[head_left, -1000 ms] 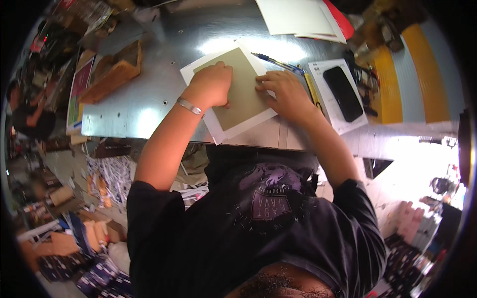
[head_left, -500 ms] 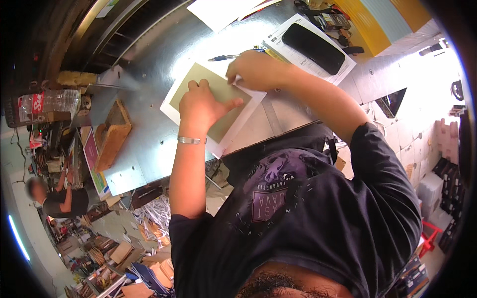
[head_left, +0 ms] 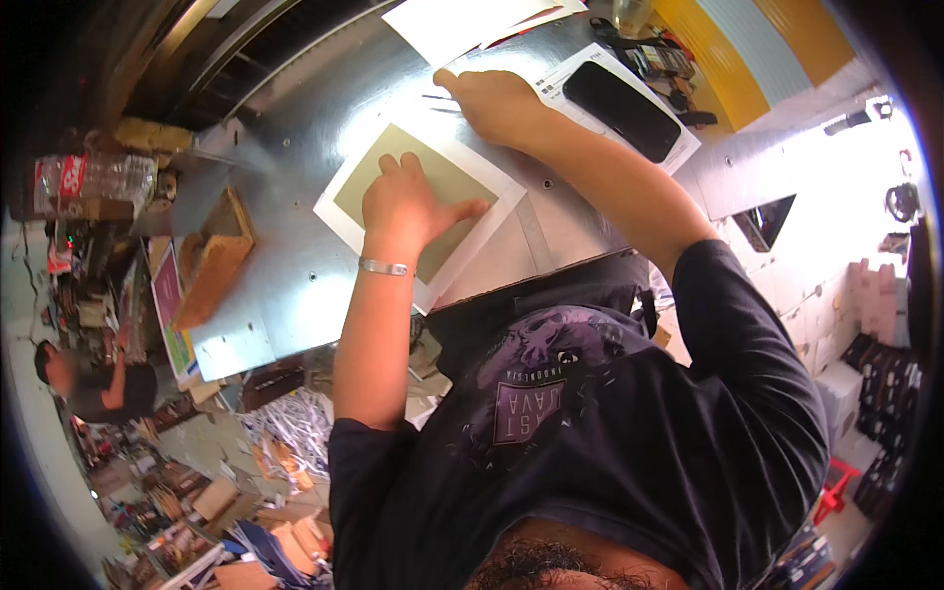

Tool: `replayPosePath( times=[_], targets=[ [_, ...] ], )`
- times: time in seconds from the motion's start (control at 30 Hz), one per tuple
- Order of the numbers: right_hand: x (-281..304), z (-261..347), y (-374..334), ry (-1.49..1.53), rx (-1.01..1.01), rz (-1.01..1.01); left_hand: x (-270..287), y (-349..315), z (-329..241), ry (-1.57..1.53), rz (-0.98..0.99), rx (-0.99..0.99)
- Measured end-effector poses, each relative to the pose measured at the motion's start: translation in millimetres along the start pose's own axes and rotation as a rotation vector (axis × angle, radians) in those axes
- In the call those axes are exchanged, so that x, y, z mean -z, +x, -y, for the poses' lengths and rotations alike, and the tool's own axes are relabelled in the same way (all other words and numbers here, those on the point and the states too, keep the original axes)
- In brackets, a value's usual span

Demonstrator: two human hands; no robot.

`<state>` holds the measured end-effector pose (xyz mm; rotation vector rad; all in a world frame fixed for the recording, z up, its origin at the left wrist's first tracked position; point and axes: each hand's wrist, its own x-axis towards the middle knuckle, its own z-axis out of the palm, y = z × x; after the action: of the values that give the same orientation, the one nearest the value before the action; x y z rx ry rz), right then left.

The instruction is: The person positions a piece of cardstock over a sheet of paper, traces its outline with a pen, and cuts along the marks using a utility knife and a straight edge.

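Observation:
My left hand (head_left: 401, 202) lies flat on an olive-grey board (head_left: 364, 187), its thumb stretched out to the right. Beneath that board is a larger white sheet (head_left: 503, 197), which shows as a border around it. Beyond the sheet's far right edge, my right hand (head_left: 492, 106) is closed, the back of it turned up. A slim pen (head_left: 442, 108) sticks out to the left from under its fingers, with a second dark line beside it. The fingers' grip on the pen is mostly hidden.
A black phone (head_left: 622, 110) lies on printed paper (head_left: 678, 152) at the right. White sheets (head_left: 447, 29) lie at the far edge of the metal table (head_left: 285, 256). At the left stands a wooden block (head_left: 216, 261); a co-worker (head_left: 108, 388) is beyond it.
My right hand has left the edge of the board and moved up and away to the pen. My left hand keeps its place on the board.

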<state>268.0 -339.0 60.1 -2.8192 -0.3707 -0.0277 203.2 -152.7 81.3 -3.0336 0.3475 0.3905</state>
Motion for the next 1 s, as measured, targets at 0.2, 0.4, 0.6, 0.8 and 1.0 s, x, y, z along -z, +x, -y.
replayPosePath(
  times=[0.2, 0.4, 0.6, 0.8, 1.0],
  targets=[
    [20.9, -3.7, -33.0, 0.795, 0.18, -0.286, 0.4, -4.6, 0.6, -0.057, -0.02, 0.015],
    [10.0, -15.2, -101.0, 1.168, 0.041, -0.404, 0.5, -6.4, 0.0, -0.104, 0.015, 0.043],
    [-15.5, -26.8, -131.5, 1.207, -0.16, -0.326, 14.0, -0.7, -0.9, -0.116, 0.099, 0.08],
    [-36.0, -17.8, -129.5, 1.173, -0.144, -0.349, 14.1, 1.2, -3.6, -0.081, 0.087, 0.079],
    [-29.1, -5.0, -125.9, 1.143, -0.177, -0.239, 12.0, 2.5, -4.0, -0.067, 0.079, 0.081]
  ],
)
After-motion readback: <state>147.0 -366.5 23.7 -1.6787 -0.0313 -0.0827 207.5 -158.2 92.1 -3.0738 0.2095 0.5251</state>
